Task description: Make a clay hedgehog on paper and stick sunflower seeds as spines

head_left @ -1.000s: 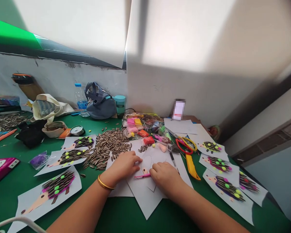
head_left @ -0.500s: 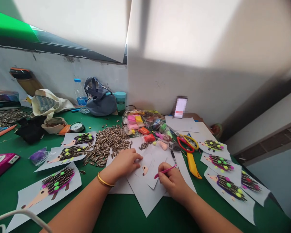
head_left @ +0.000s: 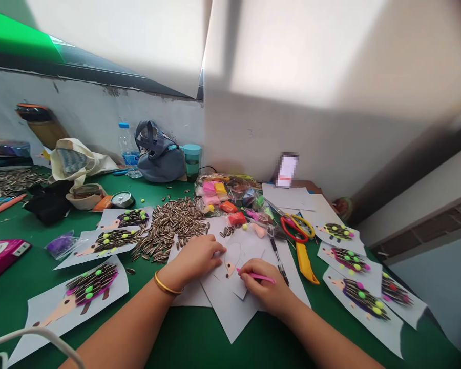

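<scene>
- Pink plastic, by the look of it: the tool (head_left: 262, 277) lies slantwise in the right hand (head_left: 267, 282), thumb and fingers pinched together on it.
- Its tip points left, just beside the peach face (head_left: 230, 268); whether it touches the paper, I cannot tell.
- The face has dark dots and sits at the lower end of a drawn outline (head_left: 235, 245) on the white sheet (head_left: 230, 320), between the two hands.
- The left hand (head_left: 197, 256) rests on the paper left of the outline, fingers loosely bent and slightly apart, with nothing visible in the grip.
- The step in hand looks like shaping or marking the face; the outline's body is bare, with no seeds (head_left: 179, 223) inside it.
- The next move seems to call for a light, precise tip and a sheet kept steady by the left hand.
- The pen (head_left: 279, 262) lies just beyond the right hand; the seeds are heaped beyond the left.
</scene>
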Available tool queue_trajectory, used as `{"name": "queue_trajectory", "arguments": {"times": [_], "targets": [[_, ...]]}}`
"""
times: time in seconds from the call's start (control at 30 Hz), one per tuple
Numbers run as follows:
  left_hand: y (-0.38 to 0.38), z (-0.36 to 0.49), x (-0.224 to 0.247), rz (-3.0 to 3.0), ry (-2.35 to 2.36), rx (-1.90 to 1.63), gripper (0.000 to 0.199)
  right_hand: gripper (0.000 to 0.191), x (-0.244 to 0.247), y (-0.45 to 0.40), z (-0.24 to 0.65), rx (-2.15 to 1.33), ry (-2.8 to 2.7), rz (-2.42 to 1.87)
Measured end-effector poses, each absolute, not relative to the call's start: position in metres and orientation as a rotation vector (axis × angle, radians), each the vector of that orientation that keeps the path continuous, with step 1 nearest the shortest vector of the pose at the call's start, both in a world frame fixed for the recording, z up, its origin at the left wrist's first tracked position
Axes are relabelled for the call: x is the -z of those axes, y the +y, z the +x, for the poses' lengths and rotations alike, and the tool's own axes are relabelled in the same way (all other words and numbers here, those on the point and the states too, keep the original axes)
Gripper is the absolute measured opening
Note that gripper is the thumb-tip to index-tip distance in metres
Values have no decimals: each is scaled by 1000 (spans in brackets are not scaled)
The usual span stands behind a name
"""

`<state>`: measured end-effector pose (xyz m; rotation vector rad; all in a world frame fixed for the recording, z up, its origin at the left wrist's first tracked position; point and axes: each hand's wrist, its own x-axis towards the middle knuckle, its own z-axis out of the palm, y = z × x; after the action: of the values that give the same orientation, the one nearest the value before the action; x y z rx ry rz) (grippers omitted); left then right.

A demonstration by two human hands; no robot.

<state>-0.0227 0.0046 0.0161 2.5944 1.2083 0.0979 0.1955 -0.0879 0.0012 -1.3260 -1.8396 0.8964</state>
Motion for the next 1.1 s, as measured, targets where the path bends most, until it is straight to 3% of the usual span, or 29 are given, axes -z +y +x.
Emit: {"name": "queue_trajectory", "arguments": {"times": [0.37, 1.1], "targets": [[4, -22, -16, 2595, 1220, -83, 34, 11, 17, -90, 182, -488, -1985, -1405], [4, -23, -16, 2600, 1219, -65, 34, 15, 28, -87, 178, -207, -2176, -1395]]}}
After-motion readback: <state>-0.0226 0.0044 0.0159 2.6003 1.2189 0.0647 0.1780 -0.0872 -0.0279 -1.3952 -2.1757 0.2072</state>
